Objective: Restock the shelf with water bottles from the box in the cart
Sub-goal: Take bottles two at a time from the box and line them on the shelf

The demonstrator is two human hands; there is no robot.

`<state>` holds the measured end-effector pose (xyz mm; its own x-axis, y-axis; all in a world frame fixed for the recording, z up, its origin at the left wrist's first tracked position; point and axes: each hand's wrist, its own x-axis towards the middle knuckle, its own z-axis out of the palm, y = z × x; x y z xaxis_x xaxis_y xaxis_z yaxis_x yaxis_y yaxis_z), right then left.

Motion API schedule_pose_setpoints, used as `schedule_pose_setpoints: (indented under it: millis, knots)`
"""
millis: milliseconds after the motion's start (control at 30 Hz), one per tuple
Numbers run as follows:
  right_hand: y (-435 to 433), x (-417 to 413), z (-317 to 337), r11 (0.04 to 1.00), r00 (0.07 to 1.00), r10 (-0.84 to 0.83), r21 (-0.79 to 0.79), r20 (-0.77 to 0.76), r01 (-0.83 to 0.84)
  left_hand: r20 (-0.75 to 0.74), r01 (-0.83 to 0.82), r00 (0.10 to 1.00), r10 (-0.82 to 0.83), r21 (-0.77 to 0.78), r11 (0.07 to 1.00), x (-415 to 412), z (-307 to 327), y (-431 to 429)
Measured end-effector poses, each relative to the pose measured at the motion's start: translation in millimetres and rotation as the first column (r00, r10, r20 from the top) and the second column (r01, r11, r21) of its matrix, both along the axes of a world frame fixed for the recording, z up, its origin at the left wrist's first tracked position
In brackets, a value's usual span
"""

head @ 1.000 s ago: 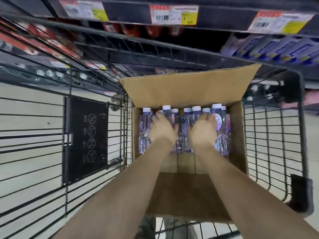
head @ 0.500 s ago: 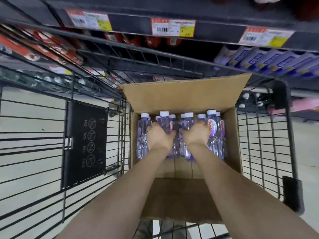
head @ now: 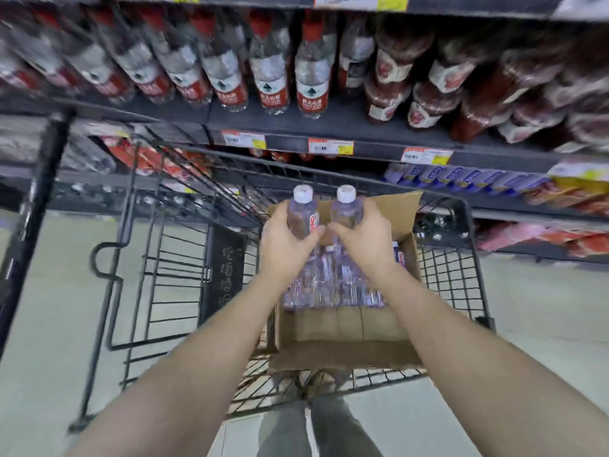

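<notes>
My left hand (head: 283, 244) grips a clear white-capped water bottle (head: 301, 209), held upright above the open cardboard box (head: 342, 324). My right hand (head: 361, 239) grips a second bottle of the same kind (head: 346, 207) right beside it. Both bottles are lifted clear of the several purple-tinted bottles (head: 329, 288) still standing in the box's far half. The box sits in the black wire cart (head: 461, 258). Straight ahead a shelf (head: 329, 127) carries red-labelled water bottles (head: 311, 74).
Dark red drink bottles (head: 428, 87) fill the shelf's right part. A lower shelf holds blue-capped bottles (head: 461, 178) and red packs. Price tags (head: 330, 147) line the shelf edges. The cart's black child-seat flap (head: 224, 272) stands left of the box. Pale floor lies either side.
Both hands have closed on a bottle each and lifted them up out of the box. My view has tilted up, bringing the upper shelf of red-labelled bottles into sight.
</notes>
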<state>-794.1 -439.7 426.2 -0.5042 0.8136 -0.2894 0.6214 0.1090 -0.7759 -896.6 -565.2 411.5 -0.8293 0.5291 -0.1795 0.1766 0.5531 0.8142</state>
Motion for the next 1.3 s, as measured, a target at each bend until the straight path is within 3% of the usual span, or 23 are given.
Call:
schedule_pose_setpoints:
  millis: [233, 467, 667, 1000, 1300]
  knots:
    - [-20.5, -34.2, 135.6, 0.989, 0.982, 0.109, 0.119, -0.157, -0.091, -0.121, 0.040, 0.992, -0.025, 0.119, 0.992, -36.2, 134.9, -33.5]
    - [-78.8, -72.2, 270.7, 0.955, 0.920, 0.264, 0.211, -0.291, -0.207, -0.197, -0.084, 0.970, 0.139, 0.264, 0.961, -64.2, 256.7, -102.4]
    - [-167.6, -94.8, 367.5, 0.934, 0.858, 0.318, 0.287, -0.403, -0.211, -0.333, -0.139, 0.901, 0.279, 0.390, 0.910, -81.2, 346.2, -218.0]
    - [-373.8, -143.6, 482.2, 0.852, 0.703, 0.521, 0.349, -0.484, -0.391, -0.410, -0.240, 0.816, 0.408, 0.402, 0.883, -103.5, 474.8, -446.9]
    - [-494.5, -215.5, 538.8, 0.753, 0.581, 0.658, 0.419, -0.479, -0.508, -0.409, -0.369, 0.703, 0.582, 0.490, 0.790, -165.5, 531.9, -591.3]
